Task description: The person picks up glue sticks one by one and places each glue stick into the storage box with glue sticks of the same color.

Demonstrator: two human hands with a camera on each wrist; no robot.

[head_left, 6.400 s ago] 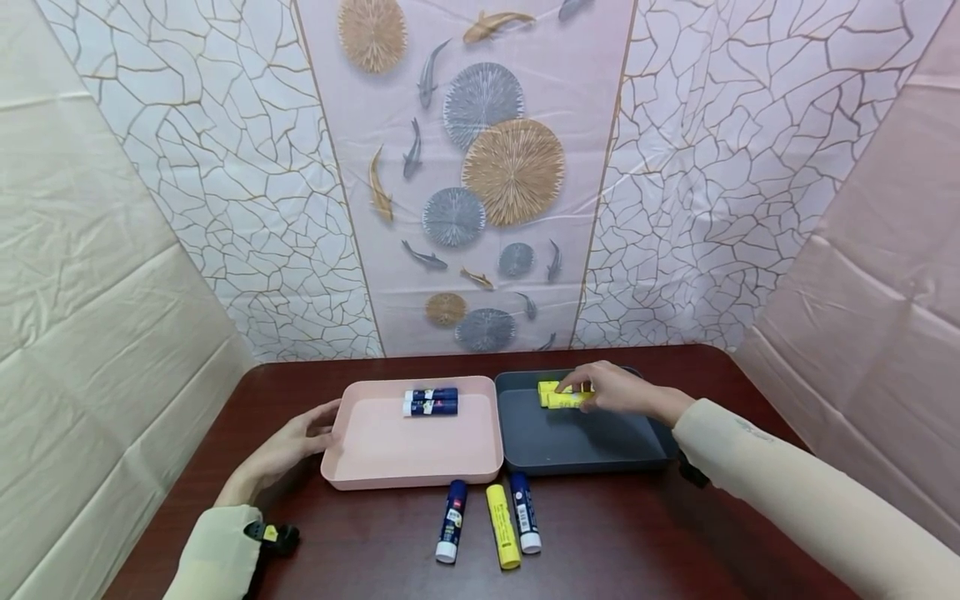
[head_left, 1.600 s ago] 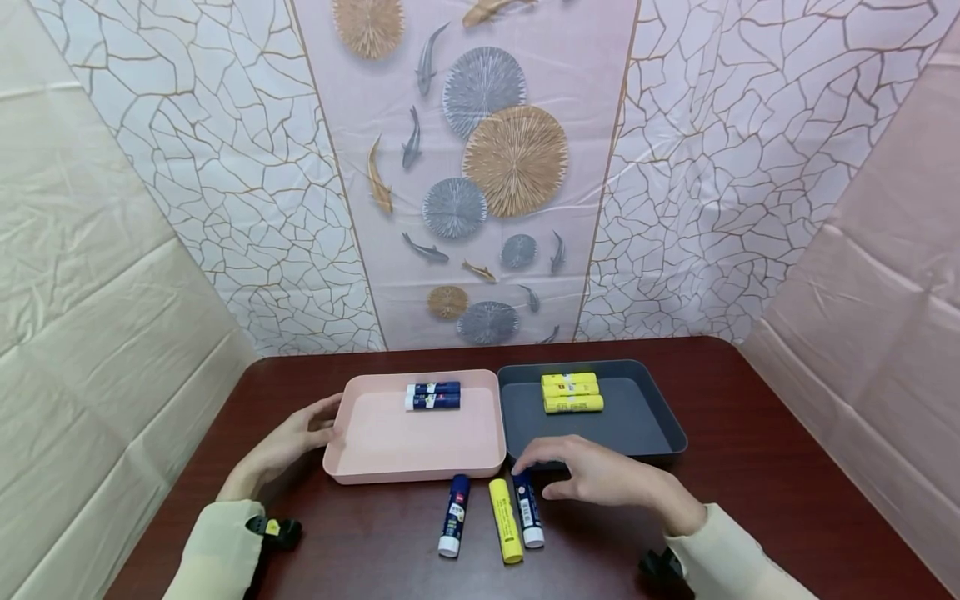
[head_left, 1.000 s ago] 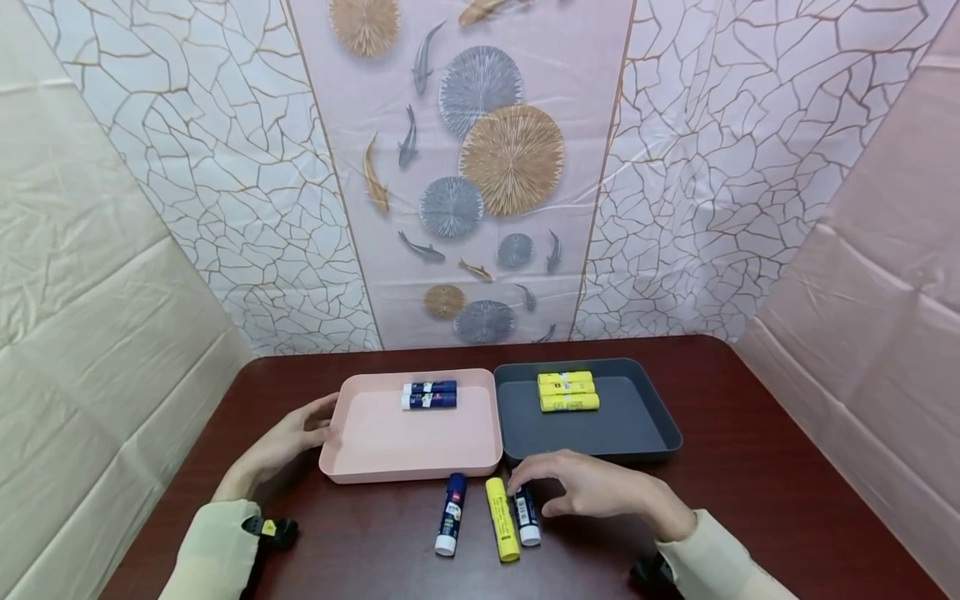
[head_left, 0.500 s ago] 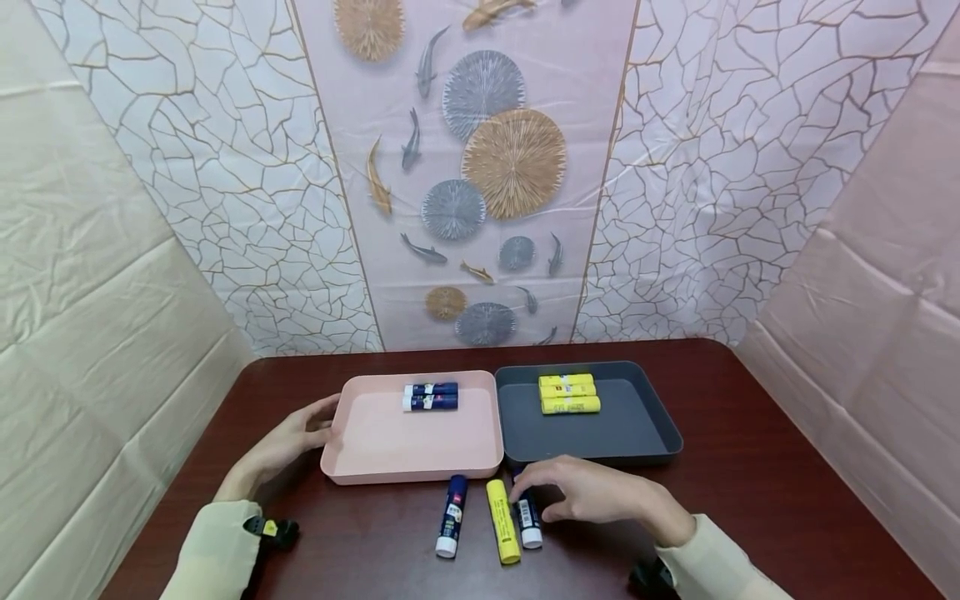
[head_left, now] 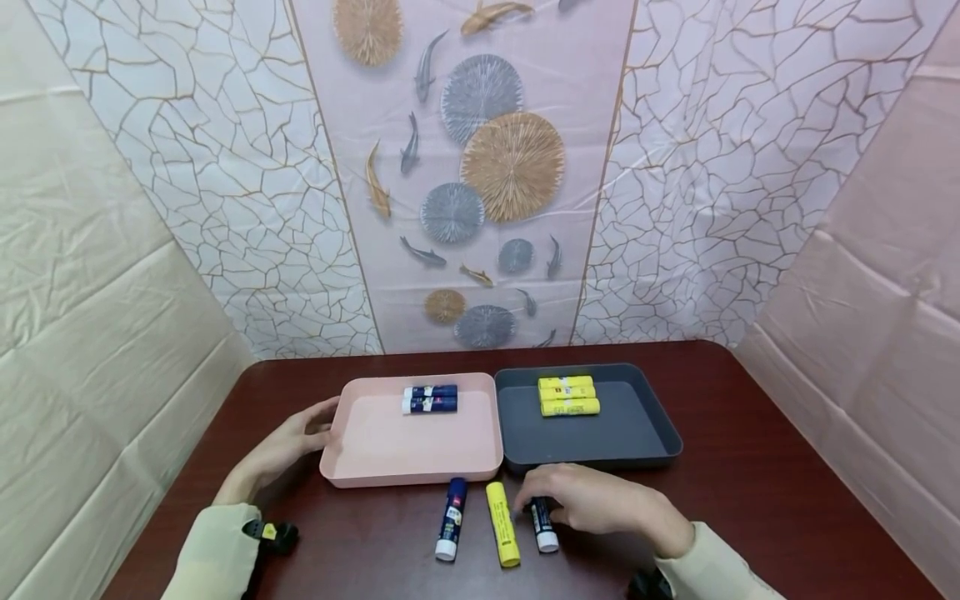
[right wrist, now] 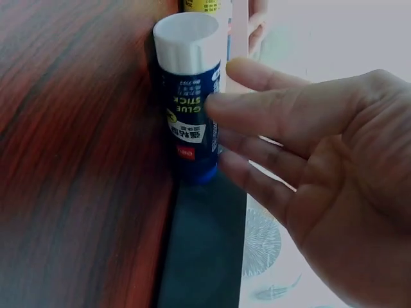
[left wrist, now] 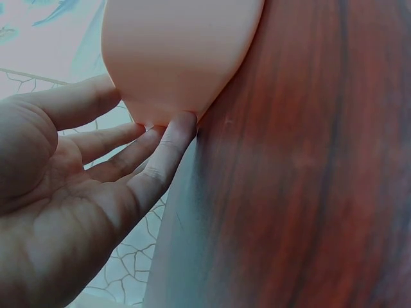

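While the left hand touches the pink tray's edge, the right hand pinches a glue stick.

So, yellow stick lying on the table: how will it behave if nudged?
The yellow stick will probably roll sideways: it's a cylinder lying on its side. Its straight tube looks stiff, so it shouldn't sag when lifted. The smooth-looking table may let it slide.
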